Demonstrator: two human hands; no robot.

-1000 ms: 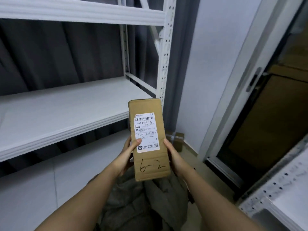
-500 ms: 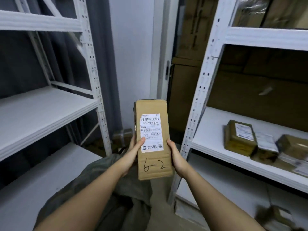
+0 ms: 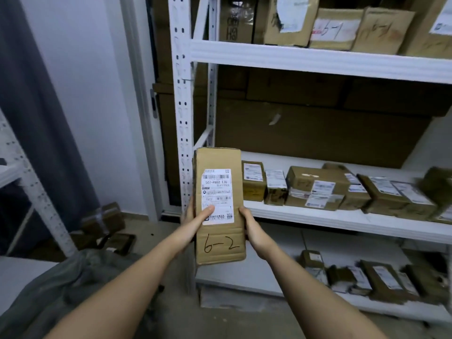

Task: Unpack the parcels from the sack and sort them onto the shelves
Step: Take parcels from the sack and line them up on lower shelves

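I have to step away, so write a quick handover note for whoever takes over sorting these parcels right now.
Left hand and right hand both grip the long parcel marked 6-2, held upright in front of the white rack.
Middle shelf already holds a row of small parcels; upper shelf has boxes marked 6-1.
Sack lies on the floor, lower left.
Left: shelve this parcel, likely on the middle shelf, then go on with the sack.

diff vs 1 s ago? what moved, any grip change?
The view has swung right: the bare shelf seen earlier is gone from view, and the stocked rack with its row of parcels now fills the frame. The box marked 6-2 came along, still upright with its label facing the camera. No grip change: left hand and right hand hold its sides as before. The sack stays low on the left.
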